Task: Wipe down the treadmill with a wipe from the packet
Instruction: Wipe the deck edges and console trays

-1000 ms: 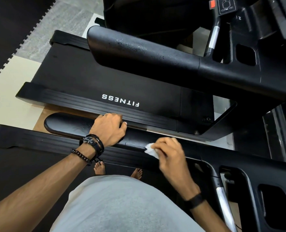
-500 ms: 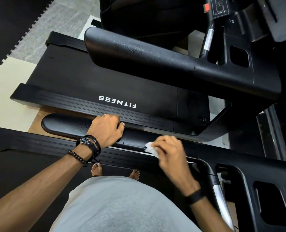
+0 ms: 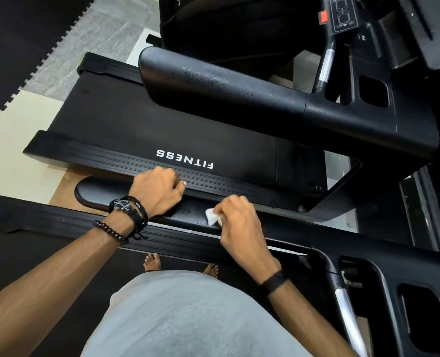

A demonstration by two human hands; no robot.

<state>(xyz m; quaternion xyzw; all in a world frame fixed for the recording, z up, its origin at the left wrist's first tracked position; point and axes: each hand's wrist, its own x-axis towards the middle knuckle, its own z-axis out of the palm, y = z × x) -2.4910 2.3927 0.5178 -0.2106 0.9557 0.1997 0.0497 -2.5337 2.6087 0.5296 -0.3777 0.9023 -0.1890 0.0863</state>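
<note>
I stand on a black treadmill, looking down at its left handrail (image 3: 95,191), a padded black bar running across the lower middle. My left hand (image 3: 159,191) grips that rail from above, fingers curled over its far side. A little to the right, my right hand (image 3: 237,222) pinches a small crumpled white wipe (image 3: 211,216) and presses it onto the rail's top. The wipe packet is not in view.
A second treadmill lies beyond, with a belt marked FITNESS (image 3: 185,158) and its own thick handrail (image 3: 213,91) speckled with droplets. My treadmill's console frame (image 3: 383,276) fills the lower right. Black foam mats (image 3: 20,42) and pale floor (image 3: 4,155) lie to the left.
My right hand and the wipe have shifted slightly left along the rail, closer to my left hand. My left hand keeps its grip in the same place.
</note>
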